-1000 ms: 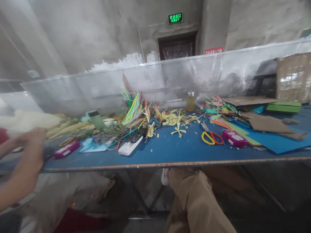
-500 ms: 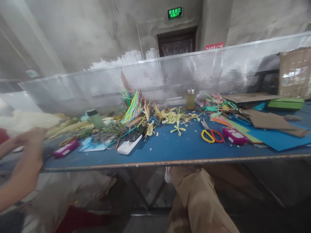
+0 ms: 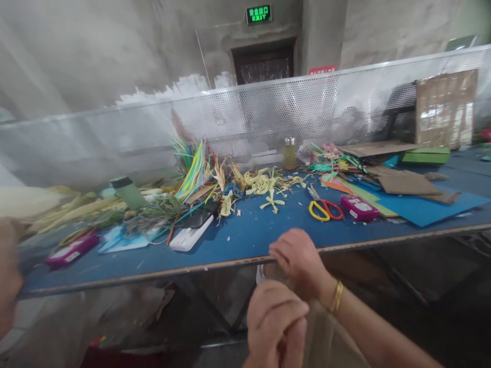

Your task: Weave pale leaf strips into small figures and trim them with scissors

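Note:
My left hand (image 3: 275, 322) is low in the middle of the view, in front of the table edge, its fingers curled closed. Beyond it my right hand (image 3: 301, 258), with a gold bracelet (image 3: 337, 296) at the wrist, hovers by the table edge, fingers bent and pressed together. What either hand holds, if anything, is hidden. Nearest on the blue tabletop (image 3: 249, 235) are scissors (image 3: 325, 208) with one yellow and one red handle, a purple box (image 3: 359, 207) and a star-shaped piece of pale husk (image 3: 272, 202).
Left lie a white device (image 3: 192, 234), another purple box (image 3: 72, 250), green sprigs (image 3: 155, 212) and a green-lidded container (image 3: 128, 192). Colourful strips (image 3: 194, 168) stand behind. Cardboard (image 3: 408, 181) and blue paper (image 3: 425, 207) lie right, before a perforated metal screen (image 3: 268, 112). A co-worker's arm (image 3: 7, 276) shows far left.
Both my hands have come into view from below. My view has turned a little to the right, and the co-worker's hands have mostly slid out of the left side.

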`<state>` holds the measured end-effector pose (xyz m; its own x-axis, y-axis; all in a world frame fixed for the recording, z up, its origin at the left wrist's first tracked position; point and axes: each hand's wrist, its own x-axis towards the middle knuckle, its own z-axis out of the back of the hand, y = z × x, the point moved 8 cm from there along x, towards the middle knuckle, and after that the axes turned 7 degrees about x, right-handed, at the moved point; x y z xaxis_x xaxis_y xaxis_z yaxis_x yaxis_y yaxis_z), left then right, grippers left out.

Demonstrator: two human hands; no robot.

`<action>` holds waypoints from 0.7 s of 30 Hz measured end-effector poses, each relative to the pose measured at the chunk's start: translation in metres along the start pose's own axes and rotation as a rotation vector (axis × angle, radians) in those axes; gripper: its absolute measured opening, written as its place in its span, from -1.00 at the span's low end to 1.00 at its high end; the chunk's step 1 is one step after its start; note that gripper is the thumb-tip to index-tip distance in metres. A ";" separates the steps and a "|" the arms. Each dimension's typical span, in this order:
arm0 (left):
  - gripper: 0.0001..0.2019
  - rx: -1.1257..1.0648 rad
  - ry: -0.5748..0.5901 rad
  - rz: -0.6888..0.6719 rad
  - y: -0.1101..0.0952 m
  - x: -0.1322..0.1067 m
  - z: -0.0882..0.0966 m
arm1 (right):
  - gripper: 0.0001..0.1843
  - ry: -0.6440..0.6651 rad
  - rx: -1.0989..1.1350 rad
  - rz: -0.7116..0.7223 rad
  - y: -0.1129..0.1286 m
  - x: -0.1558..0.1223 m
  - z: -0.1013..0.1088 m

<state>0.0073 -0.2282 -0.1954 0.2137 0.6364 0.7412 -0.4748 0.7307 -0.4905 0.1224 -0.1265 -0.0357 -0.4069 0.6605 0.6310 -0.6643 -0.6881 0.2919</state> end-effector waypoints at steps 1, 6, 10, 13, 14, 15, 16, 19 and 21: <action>-0.59 -0.012 -0.111 0.014 -0.018 0.050 0.025 | -0.68 0.008 -0.055 -0.049 -0.013 0.014 0.003; -0.86 0.119 -0.336 -0.050 -0.056 0.207 0.087 | -0.59 0.155 -0.244 -0.446 -0.091 0.088 -0.009; -0.80 0.155 -0.201 0.217 0.024 0.262 0.079 | -0.72 0.262 -0.186 -0.588 -0.117 0.119 -0.039; -0.80 0.206 -0.102 0.430 0.082 0.292 0.068 | -0.74 0.230 -0.146 -0.601 -0.121 0.132 -0.047; -0.80 0.201 -0.053 0.513 0.098 0.299 0.061 | -0.71 0.183 -0.123 -0.609 -0.122 0.134 -0.046; -0.79 0.162 -0.008 0.569 0.110 0.306 0.052 | -0.68 0.100 -0.086 -0.624 -0.123 0.135 -0.043; -0.78 0.104 0.026 0.610 0.118 0.311 0.043 | -0.66 0.023 -0.064 -0.625 -0.122 0.136 -0.041; -0.80 -0.073 -0.009 0.658 0.132 0.320 0.023 | -0.66 -0.123 -0.071 -0.530 -0.111 0.134 -0.037; -0.84 -0.181 -0.117 0.637 0.136 0.322 0.022 | -0.67 -0.120 -0.108 -0.400 -0.097 0.135 -0.038</action>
<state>-0.0068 0.0705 -0.0135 -0.1595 0.9333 0.3217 -0.3245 0.2582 -0.9100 0.1076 0.0407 -0.0064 -0.0320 0.8249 0.5644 -0.8195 -0.3448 0.4576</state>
